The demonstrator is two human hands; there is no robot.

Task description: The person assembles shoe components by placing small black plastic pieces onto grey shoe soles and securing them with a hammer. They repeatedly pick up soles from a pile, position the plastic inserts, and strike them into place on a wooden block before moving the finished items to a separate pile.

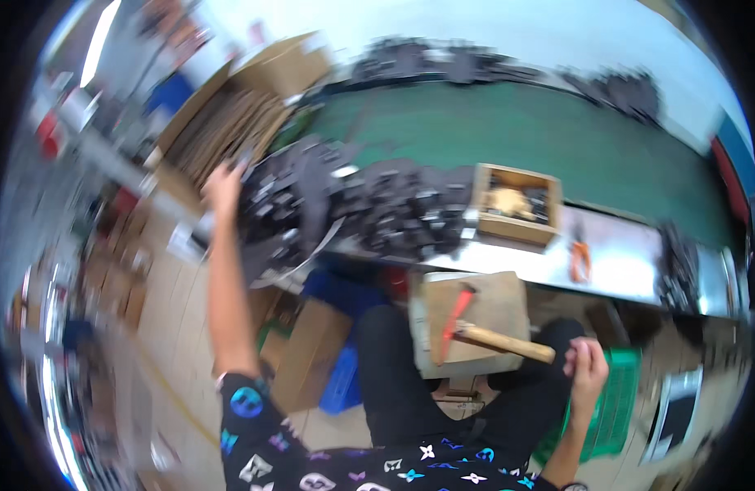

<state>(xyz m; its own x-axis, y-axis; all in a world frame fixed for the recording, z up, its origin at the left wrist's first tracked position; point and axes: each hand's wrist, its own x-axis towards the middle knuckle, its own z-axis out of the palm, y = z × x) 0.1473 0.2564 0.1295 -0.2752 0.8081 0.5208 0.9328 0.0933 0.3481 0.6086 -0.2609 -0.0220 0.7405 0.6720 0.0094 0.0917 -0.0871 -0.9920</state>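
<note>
Dark flat parts (394,204): heaped along the near bench edge, left of the wooden box (516,230), small glossy pieces among them.

Left hand (224,186): arm stretched out to the heap's left end, beside the carton of brown sheets (230,123). Fingers bent, but blurred; cannot tell whether they grip a part.

Right hand (588,367): near the butt of the wooden-handled tool (508,342), fingers curled; cannot tell whether anything is inside.

Handling, my judgement: parts appear to overlap and could snag — pinch one by its edge, lift it clear before drawing it back, and steady its neighbours so the heap does not slide off.

Nearer the lap: pale board (504,299) bearing the wooden-handled tool and a red tool (453,326). Further right: orange-handled pliers (580,262) on the metal strip; green basket (619,393) below.

Markings: shirt (377,466) shows printed motifs; no legible label or lettering found.
</note>
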